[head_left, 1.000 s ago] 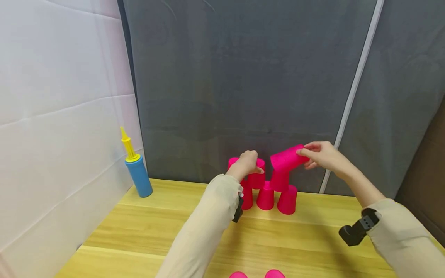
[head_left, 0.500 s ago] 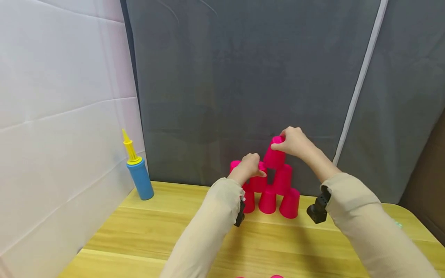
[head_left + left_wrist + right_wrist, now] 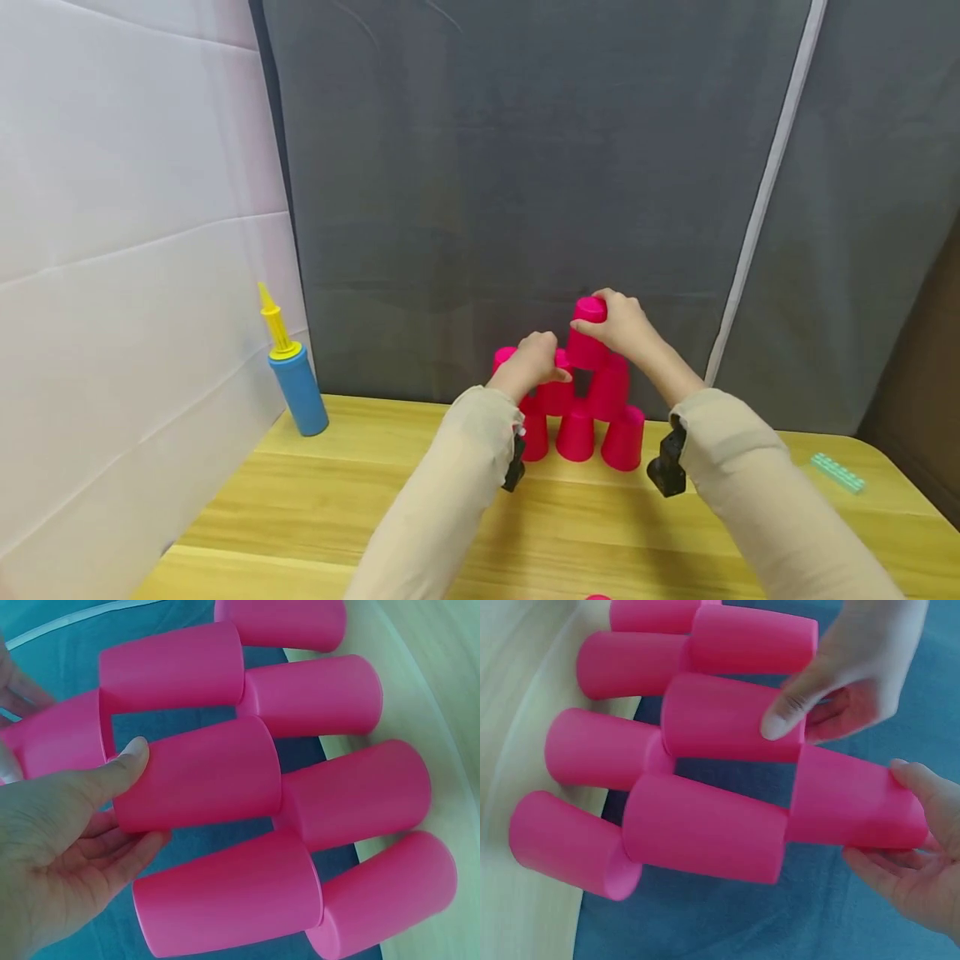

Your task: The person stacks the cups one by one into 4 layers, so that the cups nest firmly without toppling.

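Atop the pyramid, the right hand [image 3: 626, 325] grips the top cup [image 3: 587, 335]; left hand [image 3: 534, 363] steadies a middle cup [image 3: 557, 392].

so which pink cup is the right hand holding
The top cup of the pyramid, gripped by the right hand; the left hand holds a cup one row lower.

The head view looks forward and down from well back at the cup pyramid [image 3: 581, 400] toward 12 o'clock, while both wrist views, rolled sideways, sit close against the same pyramid from either side.
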